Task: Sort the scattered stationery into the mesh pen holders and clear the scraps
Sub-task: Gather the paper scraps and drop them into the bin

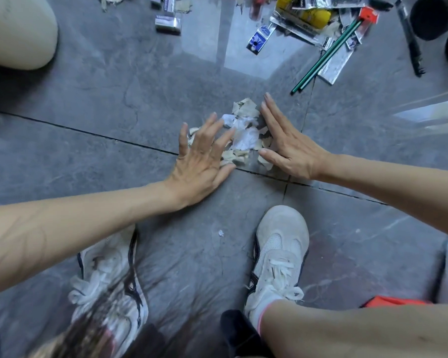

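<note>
A small heap of torn white and beige paper scraps lies on the grey tiled floor. My left hand lies flat with fingers spread on the heap's left side. On the heap's right edge my right hand presses with straight fingers held together. Both hands hold nothing. Two green pencils lie at the upper right beside a pile of stationery packets. A black pen lies further right. Dark pen holders show at the top right corner.
Small boxes and more scraps lie at the top. A beige rounded object fills the top left. My two white sneakers stand near the bottom, a tiny white scrap between them. An orange thing sits bottom right.
</note>
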Action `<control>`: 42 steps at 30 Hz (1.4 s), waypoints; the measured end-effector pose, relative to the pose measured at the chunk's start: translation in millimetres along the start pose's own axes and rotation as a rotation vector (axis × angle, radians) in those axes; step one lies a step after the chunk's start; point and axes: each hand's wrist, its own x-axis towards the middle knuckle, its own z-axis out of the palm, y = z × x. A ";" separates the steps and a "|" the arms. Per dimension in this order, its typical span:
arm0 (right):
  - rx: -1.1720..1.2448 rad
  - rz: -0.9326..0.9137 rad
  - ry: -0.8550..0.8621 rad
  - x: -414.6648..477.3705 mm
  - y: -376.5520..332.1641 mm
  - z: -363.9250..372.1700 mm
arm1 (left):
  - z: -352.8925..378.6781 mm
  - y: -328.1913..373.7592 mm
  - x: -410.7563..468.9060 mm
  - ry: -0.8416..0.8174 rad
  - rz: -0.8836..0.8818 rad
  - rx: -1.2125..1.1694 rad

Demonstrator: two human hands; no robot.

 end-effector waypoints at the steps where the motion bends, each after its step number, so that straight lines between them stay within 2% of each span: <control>1: 0.004 -0.002 0.002 0.4 0.8 0.6 | -1.4 1.2 -5.1 -0.008 0.116 -0.030; 3: -0.009 -0.014 0.003 1.3 2.0 2.3 | -3.6 9.2 -27.6 -0.079 0.361 -0.063; 5: -0.031 -0.023 0.005 1.5 2.8 3.6 | -4.6 20.9 -51.6 -0.194 0.430 -0.043; 9: -0.055 -0.027 0.006 1.0 1.5 2.8 | 7.3 27.8 -58.6 -0.224 0.341 0.052; 18: -0.054 0.010 0.031 3.2 5.6 0.9 | 5.7 -22.9 -1.6 0.017 0.114 0.154; 22: -0.036 0.025 0.044 1.8 5.9 -0.6 | 2.8 -24.1 6.6 0.077 -0.063 0.025; 26: -0.143 -0.056 -0.048 -1.1 9.2 -1.3 | 3.5 -19.0 -5.6 -0.019 -0.040 -0.071; 31: -0.240 -0.008 -0.007 4.0 8.7 2.1 | 13.8 -10.0 22.1 -0.121 -0.253 -0.173; 37: 0.080 0.113 0.098 41.9 -14.5 0.8 | 8.8 -0.9 51.2 -0.021 -0.282 -0.460; 39: 0.140 0.097 0.087 40.6 -15.4 -5.0 | 7.1 -5.2 40.6 -0.033 -0.262 -0.448; 42: 0.148 0.048 0.050 19.7 -6.0 -10.1 | 7.2 -8.5 26.9 -0.129 -0.099 -0.359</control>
